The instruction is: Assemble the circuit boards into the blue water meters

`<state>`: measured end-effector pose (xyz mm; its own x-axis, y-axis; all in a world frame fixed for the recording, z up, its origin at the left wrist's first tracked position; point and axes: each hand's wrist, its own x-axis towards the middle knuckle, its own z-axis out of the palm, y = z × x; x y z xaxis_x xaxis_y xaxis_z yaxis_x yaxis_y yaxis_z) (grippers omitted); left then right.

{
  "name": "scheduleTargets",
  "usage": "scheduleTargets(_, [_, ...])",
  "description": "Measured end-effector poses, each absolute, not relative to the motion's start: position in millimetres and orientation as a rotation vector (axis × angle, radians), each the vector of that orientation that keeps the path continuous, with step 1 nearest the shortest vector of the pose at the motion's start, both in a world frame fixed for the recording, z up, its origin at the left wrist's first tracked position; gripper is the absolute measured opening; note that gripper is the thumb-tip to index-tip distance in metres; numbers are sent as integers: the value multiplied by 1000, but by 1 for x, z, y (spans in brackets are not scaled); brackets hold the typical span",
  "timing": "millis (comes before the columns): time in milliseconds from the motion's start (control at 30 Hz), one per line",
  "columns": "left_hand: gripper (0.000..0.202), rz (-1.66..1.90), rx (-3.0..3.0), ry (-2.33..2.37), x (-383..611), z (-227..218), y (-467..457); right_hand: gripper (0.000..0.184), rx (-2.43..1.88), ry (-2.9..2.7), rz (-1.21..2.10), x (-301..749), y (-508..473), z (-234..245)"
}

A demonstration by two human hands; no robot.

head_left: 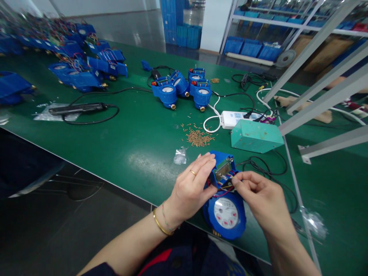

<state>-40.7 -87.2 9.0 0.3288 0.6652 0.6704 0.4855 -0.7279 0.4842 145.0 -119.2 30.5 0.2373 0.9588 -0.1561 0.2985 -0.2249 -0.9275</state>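
One blue plastic, round-dialled meter (pixel 226 211) sits on the green tabletop (pixel 138 168), left hand (pixel 191 186) clasping its boxy casing (pixel 220 156), right hand (pixel 260 197) pinching fine coloured wires (pixel 227 184). Grip the likely stiff casing; wires seem fragile.

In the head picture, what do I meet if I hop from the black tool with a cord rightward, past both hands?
Black tool, left hand, blue meter with a white dial, right hand, crumpled clear plastic.
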Motion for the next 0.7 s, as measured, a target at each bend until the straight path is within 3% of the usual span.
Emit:
scheduleTargets(367, [59, 1350, 2125, 952, -50, 2, -74, 35, -1704, -1212, 1013, 143, -124, 32])
scheduleTargets(500, [59, 1321, 2070, 919, -51, 1, -69, 26, -1727, -1403, 725, 139, -128, 33])
scheduleTargets(700, [59, 1310, 1968, 916, -51, 0, -66, 15, -1540, -1778, 32, 134, -131, 32])
